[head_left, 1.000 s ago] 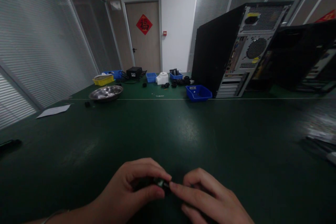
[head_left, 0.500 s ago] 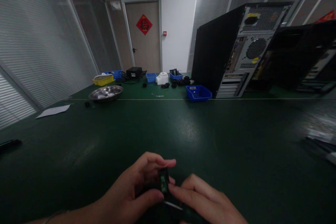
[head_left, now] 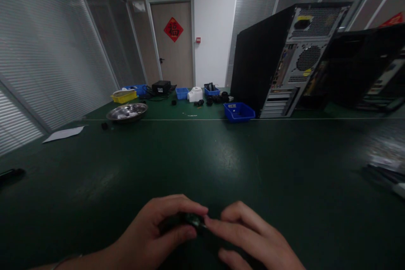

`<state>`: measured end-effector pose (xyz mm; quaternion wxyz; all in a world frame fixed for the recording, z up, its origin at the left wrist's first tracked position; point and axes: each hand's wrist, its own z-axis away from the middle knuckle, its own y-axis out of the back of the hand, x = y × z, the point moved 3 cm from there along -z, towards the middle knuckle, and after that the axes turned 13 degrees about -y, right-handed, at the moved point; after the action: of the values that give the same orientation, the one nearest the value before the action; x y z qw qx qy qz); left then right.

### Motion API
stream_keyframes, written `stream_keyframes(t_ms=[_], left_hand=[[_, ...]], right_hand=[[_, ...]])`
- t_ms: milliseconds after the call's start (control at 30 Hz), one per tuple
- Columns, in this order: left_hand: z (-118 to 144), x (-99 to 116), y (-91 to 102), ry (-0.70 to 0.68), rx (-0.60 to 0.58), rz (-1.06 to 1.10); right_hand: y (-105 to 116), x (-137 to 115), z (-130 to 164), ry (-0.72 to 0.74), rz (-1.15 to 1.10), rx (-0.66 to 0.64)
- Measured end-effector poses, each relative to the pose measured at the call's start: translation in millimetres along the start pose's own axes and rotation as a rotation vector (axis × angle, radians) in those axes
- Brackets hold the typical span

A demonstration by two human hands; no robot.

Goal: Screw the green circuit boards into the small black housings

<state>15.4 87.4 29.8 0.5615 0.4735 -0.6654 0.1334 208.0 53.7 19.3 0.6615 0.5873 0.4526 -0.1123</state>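
My left hand (head_left: pixel 158 230) pinches a small dark part with a green circuit board (head_left: pixel 193 219) between thumb and fingers, low in the middle of the view. My right hand (head_left: pixel 249 234) is close beside it, index fingertip at the part's right end. A short bit of a thin metal-shafted tool (head_left: pixel 204 226) shows under that fingertip. The rest of this tool is hidden by my right hand and the dark shade, so its kind is unclear. Both hands are just over the green tabletop (head_left: pixel 177 156).
A blue bin (head_left: pixel 239 113) stands by a black computer tower (head_left: pixel 265 59) at the back right. Further left are a metal bowl (head_left: pixel 127 112), a yellow basket (head_left: pixel 124 96) and a white sheet (head_left: pixel 63 134). A dark tool (head_left: pixel 12 174) lies at the left edge, plastic bags (head_left: pixel 386 156) at the right.
The part in my left hand has tipped from upright to nearly flat, and the left fingers have lowered over it. More of the tool's shaft showed before; my right fingers have shifted slightly.
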Motion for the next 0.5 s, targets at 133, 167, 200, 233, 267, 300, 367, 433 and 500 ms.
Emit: stream_keyframes(t_ms=[133, 167, 200, 233, 267, 300, 367, 433, 500], left_hand=[[1.9, -2.7, 0.7, 0.022, 0.040, -0.030], [2.1, -2.0, 0.6, -0.010, 0.039, -0.042], [2.3, -1.1, 0.6, -0.043, 0.036, -0.056], [2.3, 0.0, 0.6, -0.074, 0.029, -0.072], [2.3, 1.0, 0.8, -0.099, 0.027, -0.089], [2.0, 2.0, 0.9, -0.118, 0.023, -0.106], [1.2, 3.7, 1.1, -0.141, 0.013, -0.138], [0.1, 4.8, 1.1, -0.151, -0.002, -0.158], [-0.4, 5.5, 1.1, -0.167, -0.014, -0.176]], right_hand=[[2.3, -0.4, 0.4, 0.007, 0.165, 0.031], [2.5, -0.2, 0.6, 0.010, 0.198, 0.035], [2.6, 0.0, 0.6, 0.013, 0.226, 0.037], [2.7, 0.3, 0.5, 0.013, 0.250, 0.040], [2.6, 0.5, 0.2, 0.013, 0.271, 0.037], [2.5, 0.7, -0.2, 0.010, 0.289, 0.037], [2.2, 0.7, -1.2, -0.003, 0.310, 0.040], [1.7, -0.1, -1.9, -0.010, 0.314, 0.043], [1.1, -1.1, -1.8, -0.014, 0.309, 0.043]])
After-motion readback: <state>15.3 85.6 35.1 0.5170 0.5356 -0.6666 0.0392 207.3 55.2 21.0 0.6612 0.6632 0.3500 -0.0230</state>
